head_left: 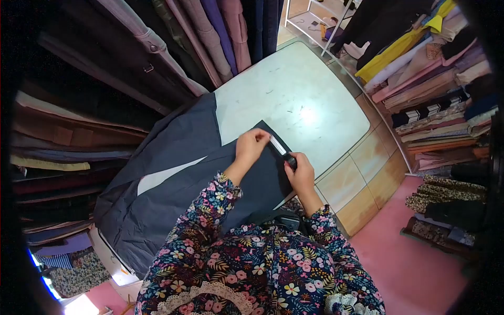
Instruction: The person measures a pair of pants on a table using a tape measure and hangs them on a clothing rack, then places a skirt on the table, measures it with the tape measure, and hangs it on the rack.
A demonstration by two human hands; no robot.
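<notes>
Dark grey trousers (184, 181) lie spread over the white tabletop, their two legs apart at the left. At the hem of the nearer leg, my left hand (252, 144) pinches the end of a short white strip (277, 145), which looks like a measuring tape. My right hand (300, 170) is closed round a small black case (290, 161) at the strip's other end. The strip lies along the hem, over the dark cloth.
The white tabletop (294, 79) extends beyond the trousers. Hanging garments (210, 37) line the back left, with folded clothes (68, 136) at the left. Shelves of folded clothes (436, 126) stand at the right, above tiles and a pink floor (420, 231).
</notes>
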